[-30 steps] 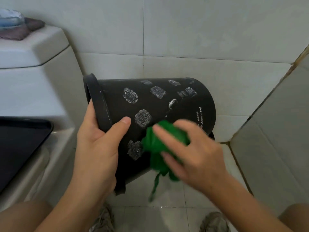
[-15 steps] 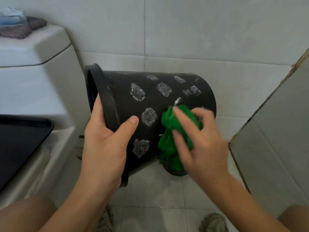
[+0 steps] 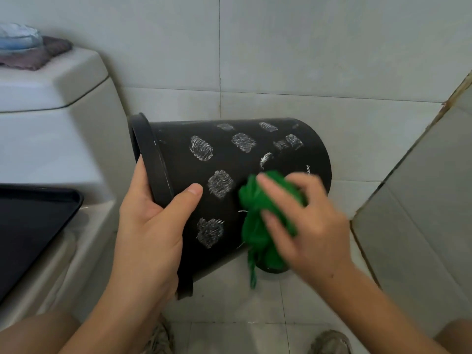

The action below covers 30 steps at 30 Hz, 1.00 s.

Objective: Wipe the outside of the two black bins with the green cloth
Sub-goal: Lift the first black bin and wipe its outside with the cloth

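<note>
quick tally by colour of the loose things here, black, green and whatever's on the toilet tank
black: 2, the black plastic bin with white scribbled patches and the flat black tray
green: 1, the bunched green cloth
blue-white: 1, a bundle on the tank
dark purplish: 1, a folded cloth under it
total: 5

Pale tiled floor (image 3: 229, 302), two worn shoes (image 3: 329, 342) standing on it

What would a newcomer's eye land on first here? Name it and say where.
The green cloth, bunched under the right hand, presses on the side of a black bin tipped sideways mid-frame. The left hand grips its rim. A white toilet tank stands to the left.
</note>
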### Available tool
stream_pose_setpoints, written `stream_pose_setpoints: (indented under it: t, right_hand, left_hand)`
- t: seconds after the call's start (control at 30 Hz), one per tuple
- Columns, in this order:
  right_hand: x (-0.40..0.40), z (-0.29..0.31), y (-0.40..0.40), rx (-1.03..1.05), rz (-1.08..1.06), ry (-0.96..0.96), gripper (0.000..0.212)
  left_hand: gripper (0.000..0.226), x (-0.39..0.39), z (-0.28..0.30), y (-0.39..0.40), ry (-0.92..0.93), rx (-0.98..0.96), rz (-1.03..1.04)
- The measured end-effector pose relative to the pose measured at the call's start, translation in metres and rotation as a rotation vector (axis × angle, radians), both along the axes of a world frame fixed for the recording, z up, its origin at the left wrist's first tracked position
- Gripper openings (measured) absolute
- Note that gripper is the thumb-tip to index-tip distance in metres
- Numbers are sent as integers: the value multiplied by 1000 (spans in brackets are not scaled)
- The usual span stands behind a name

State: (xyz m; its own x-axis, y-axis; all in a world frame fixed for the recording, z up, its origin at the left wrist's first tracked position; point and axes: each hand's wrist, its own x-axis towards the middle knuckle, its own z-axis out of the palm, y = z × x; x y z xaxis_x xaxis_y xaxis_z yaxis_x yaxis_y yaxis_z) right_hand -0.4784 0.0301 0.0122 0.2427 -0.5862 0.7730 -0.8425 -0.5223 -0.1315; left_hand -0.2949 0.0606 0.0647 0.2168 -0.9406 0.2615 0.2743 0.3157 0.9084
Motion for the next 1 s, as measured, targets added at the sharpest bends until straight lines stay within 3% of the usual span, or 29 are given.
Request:
stream_pose_setpoints:
  t: [0.1, 0.3, 0.43, 0.6, 0.77, 0.9, 1.0]
  right_hand:
    - [-8, 9, -11, 84, -147, -163, 42]
    - [14, -8, 17, -20, 130, 139, 39]
    - [4, 5, -5, 48, -67, -92, 41]
    - [29, -15, 26, -52, 168, 113, 36]
    - [17, -1, 7, -35, 30, 49, 35]
    - [31, -17, 28, -75, 200, 158, 34]
    - [22, -7, 12, -40, 137, 135, 34]
  left_hand:
    - [49, 0, 0, 2, -65, -17, 11]
    - [45, -3, -4, -1, 29, 6, 9]
    - [44, -7, -4, -2, 66, 9, 17]
    - [45, -9, -8, -5, 73, -3, 35]
    - [45, -11, -10, -6, 70, 35, 11]
    - [44, -10, -14, -6, 76, 48, 10]
    - [41, -10, -15, -6, 86, 62, 11]
